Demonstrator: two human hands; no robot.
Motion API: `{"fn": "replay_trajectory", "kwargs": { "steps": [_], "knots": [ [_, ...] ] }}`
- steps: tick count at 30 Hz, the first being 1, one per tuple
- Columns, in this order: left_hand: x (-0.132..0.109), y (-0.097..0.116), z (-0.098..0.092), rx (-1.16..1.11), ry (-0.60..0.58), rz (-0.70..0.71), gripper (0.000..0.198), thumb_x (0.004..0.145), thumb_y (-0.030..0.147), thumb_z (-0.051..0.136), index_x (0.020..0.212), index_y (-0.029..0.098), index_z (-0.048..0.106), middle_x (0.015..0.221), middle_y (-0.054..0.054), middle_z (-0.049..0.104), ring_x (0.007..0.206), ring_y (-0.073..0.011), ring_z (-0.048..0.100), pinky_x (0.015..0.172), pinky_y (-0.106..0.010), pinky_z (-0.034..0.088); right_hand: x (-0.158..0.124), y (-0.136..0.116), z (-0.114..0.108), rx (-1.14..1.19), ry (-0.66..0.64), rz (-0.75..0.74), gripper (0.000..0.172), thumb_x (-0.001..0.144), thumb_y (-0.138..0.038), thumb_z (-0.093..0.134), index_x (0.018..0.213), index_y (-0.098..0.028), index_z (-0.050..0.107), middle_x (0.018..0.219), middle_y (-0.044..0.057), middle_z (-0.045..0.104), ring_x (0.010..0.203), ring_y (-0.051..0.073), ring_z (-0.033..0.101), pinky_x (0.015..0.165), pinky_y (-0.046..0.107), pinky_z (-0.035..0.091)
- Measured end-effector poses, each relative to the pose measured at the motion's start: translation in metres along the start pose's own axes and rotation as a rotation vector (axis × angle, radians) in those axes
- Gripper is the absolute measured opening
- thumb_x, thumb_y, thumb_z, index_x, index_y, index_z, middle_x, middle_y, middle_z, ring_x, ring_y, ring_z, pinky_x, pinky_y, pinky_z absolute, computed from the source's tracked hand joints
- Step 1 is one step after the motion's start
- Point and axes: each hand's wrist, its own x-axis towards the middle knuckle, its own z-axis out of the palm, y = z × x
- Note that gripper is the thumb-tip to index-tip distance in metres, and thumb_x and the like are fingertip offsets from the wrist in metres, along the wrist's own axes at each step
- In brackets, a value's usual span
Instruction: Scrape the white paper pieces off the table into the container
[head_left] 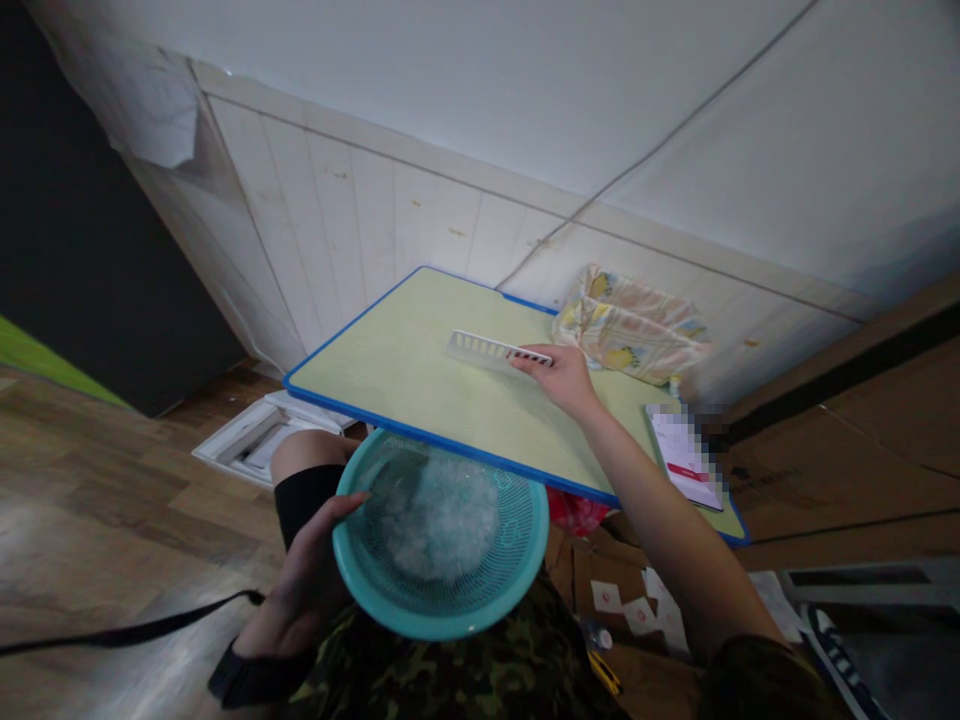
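Observation:
A teal plastic colander (442, 632) rests at my lap, below the table's front edge. Whitish, translucent small pieces (442, 515) lie heaped inside; I cannot make out what they are. My left hand (319, 550) grips the colander's left rim, thumb over the edge and fingers hidden beneath. Above the table, my right hand (559, 375) pinches the right end of a long, narrow white plastic strip with a row of slots (480, 346). The strip is tilted slightly, and several dark reddish marks show near my fingers.
The pale yellow table (390, 345) has a blue rim. A patterned cloth-covered basket (630, 325) stands at its back right, a phone-like slab (682, 455) nearer. An open white box (240, 440) lies on the floor at left. Cardboard boxes (855, 450) stand at right.

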Motion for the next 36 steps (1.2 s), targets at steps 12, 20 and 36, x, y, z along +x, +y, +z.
{"fn": "replay_trajectory", "kwargs": {
  "steps": [12, 20, 36],
  "knots": [
    [-0.005, 0.002, 0.003, -0.009, 0.009, -0.039, 0.025, 0.092, 0.015, 0.056, 0.101, 0.006, 0.077, 0.079, -0.016, 0.082, 0.083, -0.0335, 0.079, 0.084, -0.043, 0.063, -0.045, -0.004, -0.036, -0.05, 0.084, 0.027, 0.026, 0.077, -0.042, 0.077, 0.091, -0.021, 0.082, 0.087, 0.004, 0.08, 0.075, 0.023, 0.073, 0.066, 0.031, 0.054],
    [-0.005, 0.002, 0.005, 0.061, 0.03, 0.013, 0.026, 0.091, 0.014, 0.056, 0.105, 0.006, 0.076, 0.073, -0.014, 0.082, 0.079, -0.0333, 0.079, 0.08, -0.044, 0.064, -0.082, -0.025, -0.049, -0.072, 0.019, 0.017, 0.016, 0.078, -0.034, 0.078, 0.089, -0.025, 0.082, 0.09, 0.003, 0.08, 0.082, 0.023, 0.076, 0.077, 0.031, 0.059],
    [-0.007, 0.003, 0.006, 0.011, 0.035, -0.017, 0.024, 0.09, 0.013, 0.058, 0.097, 0.005, 0.08, 0.069, -0.015, 0.08, 0.081, -0.0348, 0.079, 0.079, -0.043, 0.064, -0.119, -0.058, -0.059, -0.042, -0.081, -0.002, 0.01, 0.076, -0.031, 0.079, 0.085, -0.03, 0.082, 0.084, 0.001, 0.079, 0.07, 0.022, 0.076, 0.066, 0.029, 0.062]
  ]
}}
